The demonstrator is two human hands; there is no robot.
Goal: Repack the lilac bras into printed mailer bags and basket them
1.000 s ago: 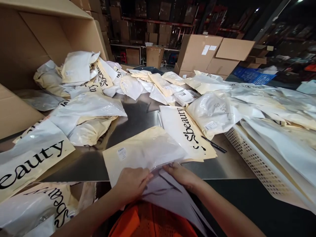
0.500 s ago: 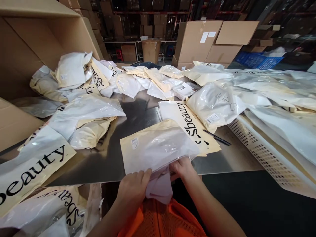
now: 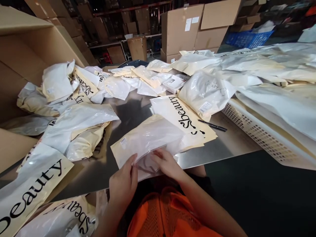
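In front of me lies a white and cream plastic mailing bag point(image 3: 153, 131) with a small label at its left end. My left hand point(image 3: 124, 179) pinches the bag's near edge between thumb and fingers. At the bag's opening, my right hand point(image 3: 166, 163) has its fingertips partly inside, beside pale lilac material point(image 3: 148, 163) that shows in the mouth; whether they grip it is hidden. Under the bag's right part rests a stack of flat printed mailing bags point(image 3: 184, 118), with a black pen point(image 3: 212, 125) on its right edge.
Filled mailing bags point(image 3: 86, 115) cover the metal table's left side, by a large open carton point(image 3: 44, 49). A bulging bag point(image 3: 207, 92) sits behind the stack. At right, a white perforated basket point(image 3: 259, 138) holds more bags. Closer, another printed bag point(image 3: 32, 187) overhangs the table edge.
The lilac material hanging below the bag has gone into its mouth. My right hand has moved left and up to the opening. The view has turned slightly.
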